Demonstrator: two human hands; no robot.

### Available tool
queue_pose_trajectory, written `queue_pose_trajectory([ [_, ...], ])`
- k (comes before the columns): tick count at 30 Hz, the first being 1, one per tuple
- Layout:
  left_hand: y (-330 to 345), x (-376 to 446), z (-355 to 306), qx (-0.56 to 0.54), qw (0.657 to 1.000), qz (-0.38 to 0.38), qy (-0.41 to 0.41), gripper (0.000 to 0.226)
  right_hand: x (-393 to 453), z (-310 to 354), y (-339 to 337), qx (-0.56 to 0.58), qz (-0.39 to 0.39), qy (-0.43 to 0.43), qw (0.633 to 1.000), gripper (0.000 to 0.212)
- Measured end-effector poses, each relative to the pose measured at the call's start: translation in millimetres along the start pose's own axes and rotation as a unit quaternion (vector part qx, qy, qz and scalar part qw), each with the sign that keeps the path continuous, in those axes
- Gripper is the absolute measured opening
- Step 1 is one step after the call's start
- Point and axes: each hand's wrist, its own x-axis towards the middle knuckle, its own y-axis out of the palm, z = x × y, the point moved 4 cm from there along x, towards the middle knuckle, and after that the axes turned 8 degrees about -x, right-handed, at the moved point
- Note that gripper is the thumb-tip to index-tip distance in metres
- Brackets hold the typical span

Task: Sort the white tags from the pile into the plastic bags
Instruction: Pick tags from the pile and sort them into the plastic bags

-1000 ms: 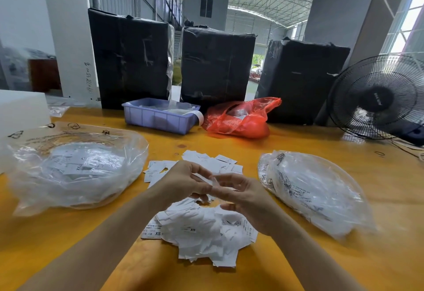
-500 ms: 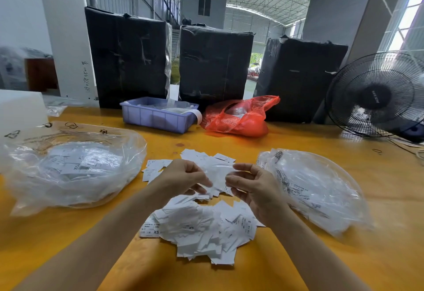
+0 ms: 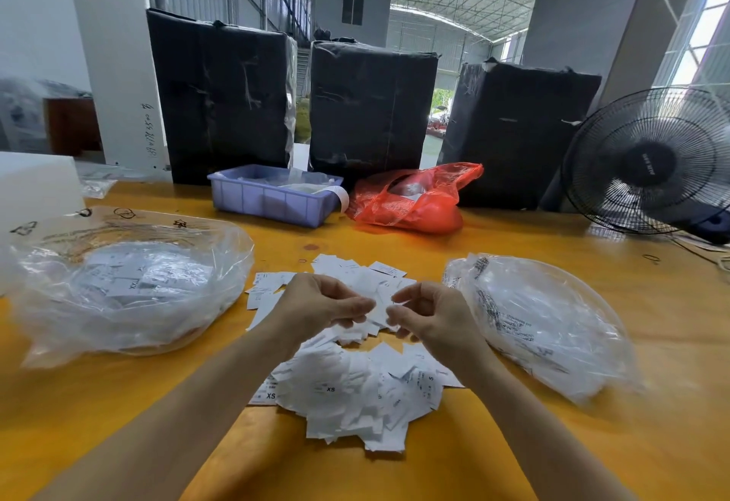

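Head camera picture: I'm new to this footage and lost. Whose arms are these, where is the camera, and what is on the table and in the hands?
No machine here: a person wears a camera on the head, looking down at their own bare arms. The left hand and right hand each pinch white tags above the pile of white tags on the yellow table. A clear plastic bag with tags lies left, another clear plastic bag right. Behind stand a purple tray, a red bag, black-wrapped bales and a fan.
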Motion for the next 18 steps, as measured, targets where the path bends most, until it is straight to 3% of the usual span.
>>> queue_pose_trajectory([
  [3, -2.7, 1.3, 1.1, -0.009, 1.0, -0.022, -0.009, 0.02, 0.9, -11.4, -0.6, -0.23, 0.06, 0.02, 0.971, 0.024],
  [6, -4.0, 2.0, 4.0, -0.03, 0.999, -0.034, -0.022, 0.025, -1.7, -21.6, 6.2, -0.311, 0.139, 0.06, 0.938, 0.05],
  [10, -4.3, 2.5, 3.6, -0.053, 0.996, -0.064, -0.013, 0.022, -1.0, -22.7, 11.3, -0.316, 0.14, 0.056, 0.937, 0.046],
  [14, -5.6, 2.4, 2.4, -0.095, 0.993, -0.058, -0.031, 0.016, -3.7, -21.7, 10.7, -0.244, 0.132, 0.065, 0.958, 0.016],
  [18, -5.8, 4.1, 3.5, -0.111, 0.991, -0.053, -0.053, 0.039, -1.8, -18.1, -0.8, -0.126, 0.086, 0.086, 0.985, 0.013],
])
